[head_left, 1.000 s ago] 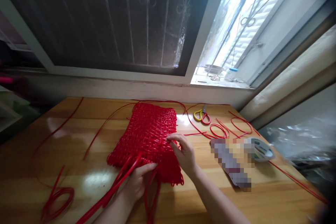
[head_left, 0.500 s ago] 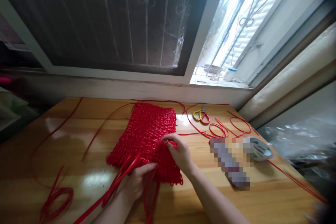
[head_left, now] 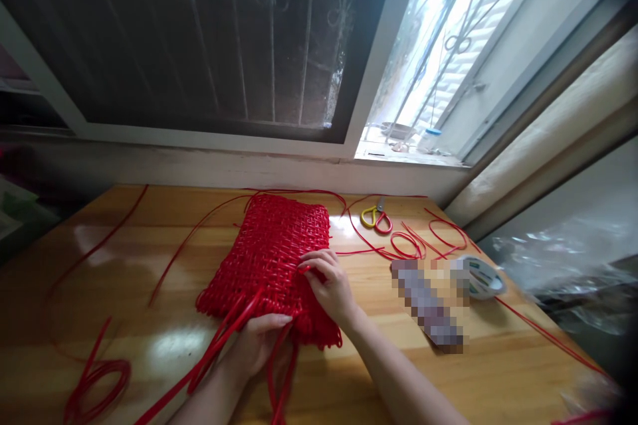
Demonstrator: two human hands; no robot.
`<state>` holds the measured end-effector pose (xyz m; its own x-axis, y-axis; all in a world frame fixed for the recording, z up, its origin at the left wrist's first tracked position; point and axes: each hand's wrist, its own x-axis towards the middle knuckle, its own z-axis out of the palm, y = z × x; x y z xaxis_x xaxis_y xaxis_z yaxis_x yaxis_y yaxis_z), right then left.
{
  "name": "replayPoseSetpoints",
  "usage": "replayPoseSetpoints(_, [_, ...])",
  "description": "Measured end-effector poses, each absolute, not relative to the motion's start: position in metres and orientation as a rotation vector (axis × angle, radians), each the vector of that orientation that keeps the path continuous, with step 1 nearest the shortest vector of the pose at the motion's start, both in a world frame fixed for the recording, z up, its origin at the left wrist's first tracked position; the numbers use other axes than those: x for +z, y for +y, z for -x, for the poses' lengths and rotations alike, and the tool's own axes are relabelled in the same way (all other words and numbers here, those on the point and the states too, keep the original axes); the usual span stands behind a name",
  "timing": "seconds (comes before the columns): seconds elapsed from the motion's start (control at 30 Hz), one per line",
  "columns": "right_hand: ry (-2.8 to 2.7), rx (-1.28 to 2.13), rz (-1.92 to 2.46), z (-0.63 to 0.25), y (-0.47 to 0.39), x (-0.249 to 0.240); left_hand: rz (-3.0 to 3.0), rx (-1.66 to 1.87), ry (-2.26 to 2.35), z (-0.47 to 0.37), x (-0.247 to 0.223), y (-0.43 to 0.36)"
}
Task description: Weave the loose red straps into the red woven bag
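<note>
Worktop (head_left: 498, 372): wooden and glossy, set below the window.
Woven red piece (head_left: 279, 246): lies mid-worktop, one end toward the person.
Long strands (head_left: 214, 348): run from its near end across the left wrist; tugged carelessly, they could tangle or drag the weave askew.
Left hand (head_left: 256, 342): thumb over the near edge, remaining fingers hidden, so its hold cannot be told; a weak one might let the piece slide.
Right hand (head_left: 331, 289): thumb and forefinger nearly closed, pinching a strand tip (head_left: 304, 269); too hard a pull could pucker the mesh, and slick cord might slip free.
</note>
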<state>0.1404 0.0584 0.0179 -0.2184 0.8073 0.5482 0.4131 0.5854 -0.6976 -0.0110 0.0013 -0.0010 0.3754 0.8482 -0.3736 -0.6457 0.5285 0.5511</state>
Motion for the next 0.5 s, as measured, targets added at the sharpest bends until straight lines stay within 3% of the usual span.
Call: replayPoseSetpoints(0.5, [-1.727, 0.479, 1.053, -0.143, 0.05, 0.004, -0.568, 0.967, 0.539, 0.024, -0.029, 0.003])
